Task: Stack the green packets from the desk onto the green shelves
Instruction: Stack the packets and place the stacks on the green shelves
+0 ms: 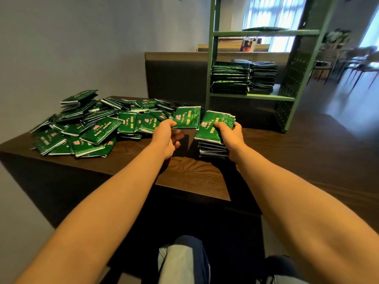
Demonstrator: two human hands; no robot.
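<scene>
Evidently mid-gathering, the left hand [167, 138] pinches one green packet [187, 119] beside the loose heap [92, 125] while the right hand [230, 139] grips a stack [212, 138] on the desk [184, 174]; next, that packet likely tops the stack, then the far green shelves [252, 96].

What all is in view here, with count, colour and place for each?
Desk: one, dark brown wood, centre.
Shelves: one unit, green, behind the desk, right.
Loose packets: many, green, heaped on the desk's left part.
Single packet: one, green, at the heap's right edge, in the left hand.
Desk stack: one, green top, on the desk under the right hand.
Shelf stacks: two, dark green, side by side on the middle shelf.
Top-shelf packets: count unclear, green, flat on the upper shelf.
Chairs: several, dark, blurred, far right.
Left hand: one, pinches the single packet.
Right hand: one, grips the desk stack.
</scene>
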